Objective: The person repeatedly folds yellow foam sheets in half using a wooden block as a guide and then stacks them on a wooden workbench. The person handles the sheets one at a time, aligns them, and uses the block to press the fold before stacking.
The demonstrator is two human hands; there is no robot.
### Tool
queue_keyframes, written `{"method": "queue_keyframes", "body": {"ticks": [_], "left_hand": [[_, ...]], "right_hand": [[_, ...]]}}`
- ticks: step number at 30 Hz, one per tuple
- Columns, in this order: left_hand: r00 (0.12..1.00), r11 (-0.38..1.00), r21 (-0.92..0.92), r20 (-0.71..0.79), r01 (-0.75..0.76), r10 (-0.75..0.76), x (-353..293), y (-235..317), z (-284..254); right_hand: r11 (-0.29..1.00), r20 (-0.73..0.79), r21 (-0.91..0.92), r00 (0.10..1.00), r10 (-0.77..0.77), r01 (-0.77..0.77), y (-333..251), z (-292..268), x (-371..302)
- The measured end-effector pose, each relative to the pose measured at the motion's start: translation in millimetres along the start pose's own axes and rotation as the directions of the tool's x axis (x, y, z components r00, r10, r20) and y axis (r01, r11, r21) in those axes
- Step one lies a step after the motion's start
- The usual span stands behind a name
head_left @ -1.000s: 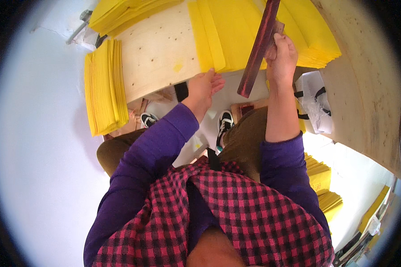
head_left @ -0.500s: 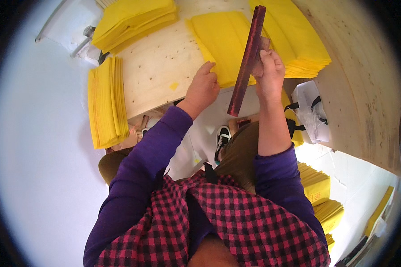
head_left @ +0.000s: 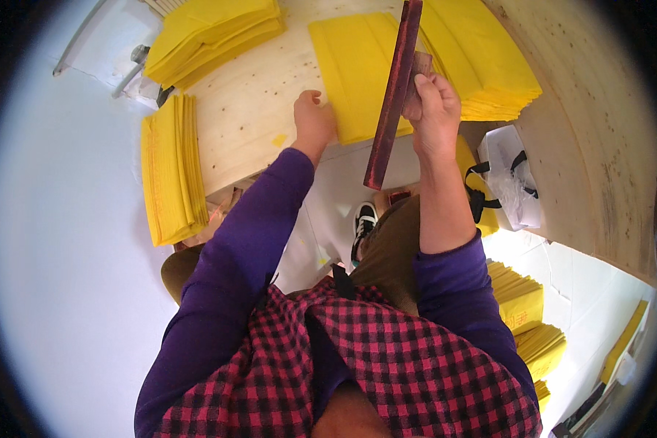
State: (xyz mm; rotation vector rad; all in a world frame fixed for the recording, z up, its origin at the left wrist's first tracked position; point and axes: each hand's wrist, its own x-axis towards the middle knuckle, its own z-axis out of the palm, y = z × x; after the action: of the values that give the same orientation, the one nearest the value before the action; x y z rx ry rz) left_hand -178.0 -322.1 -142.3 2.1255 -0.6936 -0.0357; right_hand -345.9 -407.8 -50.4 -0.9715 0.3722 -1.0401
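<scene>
Head view: the right hand (head_left: 438, 113) clasped the block (head_left: 422, 66) on a dark-red bar (head_left: 394, 102), which sat left of the grip, partly over a yellow sheet (head_left: 352, 80). Its long axis pointed away, leaning right.

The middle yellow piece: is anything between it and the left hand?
Nothing visible stands between the left hand and the middle yellow piece's left edge. The dark red bar, held in the right hand, hides part of its right side.

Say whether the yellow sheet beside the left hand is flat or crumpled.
Flat: the yellow sheet lies on the wooden table without bunching; the dark red bar hides part of it.
</scene>
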Motion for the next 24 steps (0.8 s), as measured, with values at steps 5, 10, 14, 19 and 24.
{"method": "queue_keyframes", "body": {"ticks": [5, 10, 14, 19, 24], "left_hand": [[0.979, 0.991, 0.093, 0.173, 0.093, -0.108, 29, 2, 11], [0.887, 0.988, 0.094, 0.437, 0.120, -0.149, 52, -10, 20], [0.932, 0.920, -0.249, 0.282, 0.302, -0.230, 48, -16, 19], [0.935, 0.898, -0.266, 0.149, 0.350, -0.320, 30, -26, -21], [0.915, 0.786, -0.477, 0.114, 0.393, -0.388, -1, -46, -75]], "right_hand": [[1.000, 0.011, -0.014, 1.000, 0.003, -0.002, 2, 1, 1], [1.000, 0.015, -0.017, 1.000, 0.023, -0.022, 3, 0, 0], [1.000, 0.010, 0.003, 1.000, 0.020, -0.020, 5, -2, 1], [0.999, 0.005, -0.020, 0.999, 0.033, -0.032, 9, 0, 3], [0.998, 0.008, -0.045, 0.999, 0.054, -0.054, 11, 7, 0]]}}
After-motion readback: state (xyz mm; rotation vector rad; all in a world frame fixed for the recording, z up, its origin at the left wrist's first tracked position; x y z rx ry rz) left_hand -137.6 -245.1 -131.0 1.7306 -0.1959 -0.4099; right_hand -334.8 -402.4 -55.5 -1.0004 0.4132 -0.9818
